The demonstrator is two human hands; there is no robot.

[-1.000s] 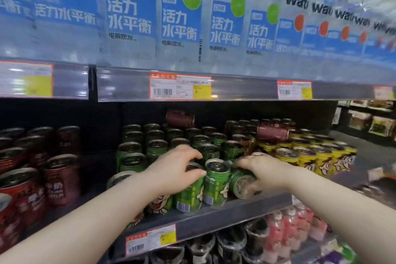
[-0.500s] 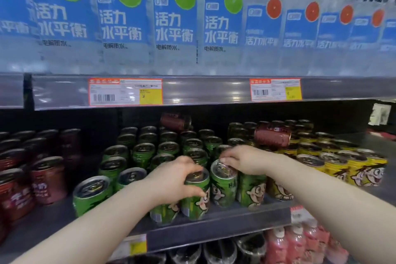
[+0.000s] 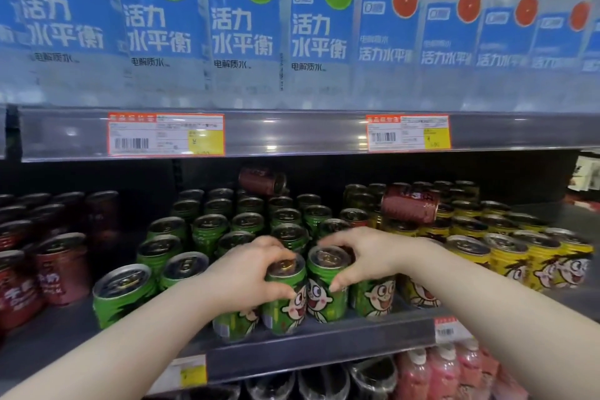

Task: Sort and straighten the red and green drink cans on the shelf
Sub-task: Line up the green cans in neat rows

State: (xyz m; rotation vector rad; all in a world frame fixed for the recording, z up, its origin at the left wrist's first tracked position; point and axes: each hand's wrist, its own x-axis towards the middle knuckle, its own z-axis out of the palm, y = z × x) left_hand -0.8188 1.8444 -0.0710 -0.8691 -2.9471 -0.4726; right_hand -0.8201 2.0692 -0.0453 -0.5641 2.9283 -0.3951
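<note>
Left grip (image 3: 246, 273) is curled round a front-row green can (image 3: 287, 300), right grip (image 3: 367, 256) round the neighbouring can (image 3: 326, 289), at the shelf (image 3: 324, 346) edge. Cans are judged rigid, slick and heavy if full; best held just below the rim.

On the shelf (image 3: 324, 339), three blocks of cans are standing: the left block (image 3: 58, 266) is sitting apart, while the centre block (image 3: 207, 230) and right block (image 3: 506, 250) are sitting side by side. One toppled can (image 3: 263, 180) is lying on the centre block's back rows. A second toppled can (image 3: 410, 203) is lying where centre and right meet. The left hand (image 3: 250, 273) is gripping a front-row can (image 3: 285, 302), the right hand (image 3: 363, 256) the neighbouring can (image 3: 324, 302) to its right. Upper bottles (image 3: 243, 26) are standing above, lower bottles (image 3: 444, 373) below.
</note>
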